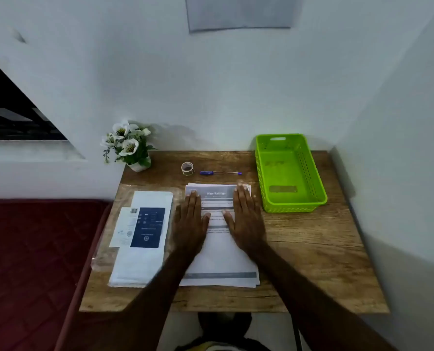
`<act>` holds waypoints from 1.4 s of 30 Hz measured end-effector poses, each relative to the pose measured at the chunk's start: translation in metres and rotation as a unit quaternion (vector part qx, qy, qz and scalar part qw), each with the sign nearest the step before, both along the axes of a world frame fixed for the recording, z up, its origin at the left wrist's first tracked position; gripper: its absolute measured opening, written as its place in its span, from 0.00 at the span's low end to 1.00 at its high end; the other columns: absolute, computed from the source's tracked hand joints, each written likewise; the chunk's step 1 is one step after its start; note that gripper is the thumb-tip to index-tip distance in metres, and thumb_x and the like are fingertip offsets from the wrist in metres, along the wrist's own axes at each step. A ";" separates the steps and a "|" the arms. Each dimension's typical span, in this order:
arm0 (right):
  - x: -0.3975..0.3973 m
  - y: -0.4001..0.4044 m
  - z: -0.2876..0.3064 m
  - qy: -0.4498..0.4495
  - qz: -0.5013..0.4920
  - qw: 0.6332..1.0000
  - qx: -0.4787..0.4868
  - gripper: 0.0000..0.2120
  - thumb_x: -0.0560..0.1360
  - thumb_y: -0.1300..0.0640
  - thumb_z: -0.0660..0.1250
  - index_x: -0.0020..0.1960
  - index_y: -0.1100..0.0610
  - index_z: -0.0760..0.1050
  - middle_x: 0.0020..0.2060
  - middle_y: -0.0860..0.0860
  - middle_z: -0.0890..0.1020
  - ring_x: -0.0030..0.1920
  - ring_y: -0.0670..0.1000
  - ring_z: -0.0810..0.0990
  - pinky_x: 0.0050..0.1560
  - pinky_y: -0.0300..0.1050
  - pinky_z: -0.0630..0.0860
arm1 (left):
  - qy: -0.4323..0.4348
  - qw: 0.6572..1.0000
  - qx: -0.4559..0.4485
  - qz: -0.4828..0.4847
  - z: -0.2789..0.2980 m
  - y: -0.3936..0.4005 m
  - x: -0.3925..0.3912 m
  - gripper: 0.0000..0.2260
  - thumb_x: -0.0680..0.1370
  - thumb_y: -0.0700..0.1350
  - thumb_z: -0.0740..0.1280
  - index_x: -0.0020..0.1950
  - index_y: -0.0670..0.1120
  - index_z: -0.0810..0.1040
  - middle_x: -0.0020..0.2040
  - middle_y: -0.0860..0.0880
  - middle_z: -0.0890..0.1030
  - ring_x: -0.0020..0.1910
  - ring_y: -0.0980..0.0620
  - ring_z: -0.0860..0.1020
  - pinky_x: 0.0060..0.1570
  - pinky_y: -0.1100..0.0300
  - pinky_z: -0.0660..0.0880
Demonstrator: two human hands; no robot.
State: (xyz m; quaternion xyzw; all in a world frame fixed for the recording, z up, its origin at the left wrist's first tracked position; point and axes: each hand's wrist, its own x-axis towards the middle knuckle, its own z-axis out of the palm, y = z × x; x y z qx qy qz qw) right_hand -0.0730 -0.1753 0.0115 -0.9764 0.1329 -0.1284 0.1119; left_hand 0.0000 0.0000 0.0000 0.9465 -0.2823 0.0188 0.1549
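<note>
White printed sheets (221,259) lie partly hidden under left hand (189,224) and right hand (245,221), both grips spread flat.

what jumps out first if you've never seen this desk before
The left hand and right hand lie flat, side by side, on a stack of printed sheets at the middle of the wooden table. A bright green basket stands right of them, and white flowers at the far left corner.

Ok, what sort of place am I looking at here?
Probably a home desk in a bedroom corner: a wooden table against white walls, a red mattress beside it, printed sheets under the left hand and right hand, a pen nearby.
</note>
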 end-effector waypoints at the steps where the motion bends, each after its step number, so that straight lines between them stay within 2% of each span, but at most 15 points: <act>1: -0.005 0.001 -0.005 0.016 -0.001 1.000 0.005 0.34 0.84 0.40 0.51 0.81 0.62 0.57 0.81 0.58 0.57 0.82 0.55 0.54 0.79 0.58 0.55 | 0.011 1.000 0.003 0.001 -0.002 0.002 -0.002 0.30 0.85 0.58 0.47 0.82 0.43 0.58 0.83 0.44 0.56 0.83 0.46 0.55 0.81 0.45 0.53; 7: -0.025 0.002 -0.027 0.071 -0.011 0.997 0.025 0.35 0.84 0.38 0.48 0.81 0.61 0.56 0.81 0.57 0.58 0.81 0.55 0.56 0.79 0.56 0.55 | 0.051 0.998 0.019 0.020 -0.012 0.011 -0.009 0.31 0.84 0.60 0.46 0.83 0.45 0.56 0.84 0.46 0.56 0.83 0.49 0.52 0.81 0.49 0.47; 13: -0.027 0.000 -0.031 0.080 -0.010 0.997 0.017 0.35 0.83 0.39 0.51 0.82 0.59 0.53 0.82 0.55 0.55 0.82 0.53 0.51 0.81 0.52 0.46 | 0.074 0.997 0.004 0.013 -0.010 0.011 -0.008 0.31 0.84 0.60 0.48 0.83 0.45 0.56 0.84 0.47 0.56 0.83 0.49 0.52 0.80 0.51 0.45; 16: -0.027 0.000 -0.034 0.079 -0.011 0.997 0.019 0.35 0.83 0.39 0.51 0.82 0.59 0.53 0.82 0.55 0.55 0.82 0.53 0.51 0.81 0.52 0.47 | 0.080 0.996 -0.033 0.025 0.000 0.014 0.003 0.29 0.83 0.58 0.56 0.81 0.45 0.62 0.81 0.45 0.63 0.81 0.47 0.60 0.79 0.50 0.53; 18: -0.026 0.000 -0.034 0.077 -0.010 0.997 0.024 0.35 0.83 0.39 0.50 0.82 0.59 0.52 0.82 0.54 0.54 0.82 0.52 0.50 0.81 0.53 0.48 | 0.052 0.997 -0.046 0.040 0.009 0.019 0.017 0.27 0.83 0.56 0.62 0.79 0.44 0.67 0.77 0.43 0.70 0.77 0.43 0.66 0.77 0.45 0.61; 20: -0.026 -0.001 -0.034 0.079 -0.008 0.996 0.027 0.35 0.83 0.38 0.50 0.83 0.58 0.52 0.82 0.54 0.54 0.82 0.52 0.50 0.81 0.54 0.49 | 0.035 0.997 -0.037 0.064 0.019 0.022 0.036 0.25 0.82 0.54 0.65 0.76 0.44 0.69 0.74 0.41 0.73 0.74 0.41 0.70 0.73 0.42 0.65; 22: -0.026 -0.002 -0.035 0.081 -0.004 0.996 0.023 0.35 0.83 0.38 0.50 0.83 0.58 0.52 0.82 0.53 0.54 0.82 0.52 0.50 0.81 0.54 0.49 | 0.057 0.995 -0.029 0.081 0.029 0.024 0.056 0.26 0.81 0.54 0.68 0.75 0.43 0.70 0.73 0.41 0.73 0.73 0.39 0.70 0.71 0.41 0.65; 24: -0.026 -0.002 -0.036 0.076 -0.004 0.997 0.020 0.35 0.83 0.39 0.51 0.82 0.58 0.53 0.82 0.53 0.54 0.82 0.52 0.50 0.81 0.53 0.48 | 0.121 0.988 -0.030 0.086 0.036 0.026 0.076 0.30 0.80 0.56 0.69 0.78 0.45 0.67 0.78 0.43 0.69 0.77 0.41 0.65 0.74 0.42 0.60; 26: -0.026 -0.002 -0.036 0.065 -0.005 0.998 0.020 0.35 0.83 0.39 0.52 0.82 0.59 0.55 0.82 0.54 0.56 0.82 0.52 0.51 0.81 0.53 0.49 | 0.157 0.986 -0.023 0.056 0.038 0.030 0.092 0.33 0.78 0.58 0.71 0.79 0.48 0.65 0.80 0.45 0.65 0.79 0.43 0.62 0.76 0.43 0.58; 31: -0.026 -0.001 -0.038 0.049 -0.007 0.998 0.027 0.35 0.82 0.39 0.53 0.82 0.59 0.56 0.82 0.54 0.57 0.82 0.52 0.53 0.81 0.54 0.51 | 0.166 0.986 0.022 -0.021 0.035 0.032 0.113 0.33 0.74 0.62 0.74 0.76 0.52 0.70 0.78 0.47 0.67 0.77 0.44 0.64 0.74 0.41 0.63; 39: -0.026 -0.001 -0.038 0.052 -0.010 0.998 0.023 0.35 0.83 0.39 0.53 0.82 0.58 0.54 0.82 0.53 0.55 0.82 0.51 0.51 0.80 0.55 0.53 | 0.158 0.987 -0.004 -0.012 0.038 0.029 0.110 0.29 0.73 0.59 0.76 0.72 0.52 0.76 0.75 0.47 0.70 0.74 0.44 0.66 0.72 0.44 0.62; 42: -0.026 -0.001 -0.038 0.048 -0.009 0.999 0.023 0.35 0.83 0.40 0.54 0.82 0.58 0.54 0.82 0.53 0.56 0.82 0.52 0.51 0.80 0.55 0.53 | 0.152 0.988 -0.026 -0.011 0.039 0.030 0.108 0.28 0.72 0.58 0.77 0.69 0.51 0.77 0.72 0.46 0.72 0.71 0.44 0.69 0.70 0.44 0.65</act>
